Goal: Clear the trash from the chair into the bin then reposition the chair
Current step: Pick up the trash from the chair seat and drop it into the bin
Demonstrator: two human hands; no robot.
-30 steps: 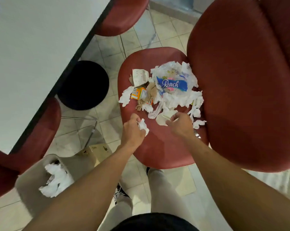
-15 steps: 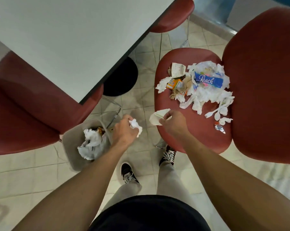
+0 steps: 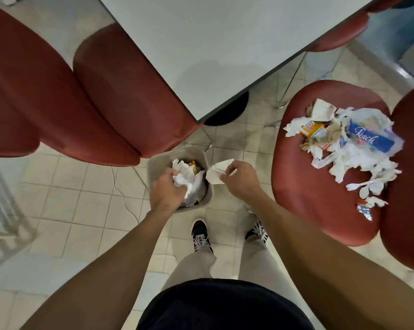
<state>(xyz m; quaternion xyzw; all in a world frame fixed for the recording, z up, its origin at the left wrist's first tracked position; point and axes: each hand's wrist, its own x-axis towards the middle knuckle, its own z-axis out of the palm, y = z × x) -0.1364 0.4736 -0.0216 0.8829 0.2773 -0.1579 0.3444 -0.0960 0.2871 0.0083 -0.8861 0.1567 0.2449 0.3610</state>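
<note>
Risk 1: the folded white paper piece (image 3: 219, 172), pinched by the right hand (image 3: 241, 181), hung over the right rim of the small beige plastic bin (image 3: 153, 163), not over its opening. Released there, it could slide down outside onto the tiled floor (image 3: 77, 206). Risk 2: the bin looked near full w/ crumpled white tissue (image 3: 185, 177); more paper might spill back out unless pressed down. Risk 3: the bin sat just beside a red padded chair (image 3: 94, 103) under the white table (image 3: 213, 44); a knock could tip it.

Left hand (image 3: 166, 192) was over the bin mouth, palm down, fingers curled into the tissue; whether clamped on a piece or just pressing it, cannot tell. Right hand: thumb and forefinger closed on the paper, other fingers loosely curled, forearm reaching in from the right.

Most trash remained on the seat of the red cushioned chair (image 3: 303, 198) at right: a heap of torn white wrappers (image 3: 358, 160), a blue labelled pack (image 3: 370, 139), an orange carton (image 3: 312, 129), white plastic cutlery (image 3: 365, 186). Est. early stage; chair not yet repositioned.
</note>
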